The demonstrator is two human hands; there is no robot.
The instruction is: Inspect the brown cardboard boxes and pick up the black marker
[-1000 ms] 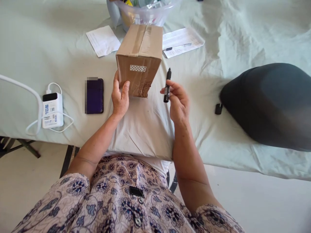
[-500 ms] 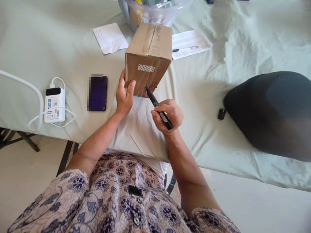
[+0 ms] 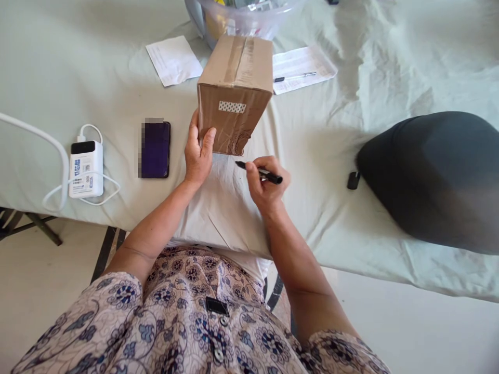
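Observation:
A taped brown cardboard box is tilted up over the cloth-covered table, with a small dotted white label on its near face. My left hand grips the box's lower left edge, thumb on the near face and fingers behind the side. Dark scribbled marks show near that face's lower right corner. In my right hand is an uncapped black marker pen, pinched between thumb and fingers. Its tip points left, just below the box and apart from it. The black marker cap lies on the cloth to the right.
A dark cap-like object fills the right side. Left are a purple-screened phone and a white power bank with a cable. Behind stand a plastic basket, a white paper and another paper bearing a pen.
The marker's tip has come off the box face and moved down, and the pen now lies flatter in my right hand. My left hand still holds the box.

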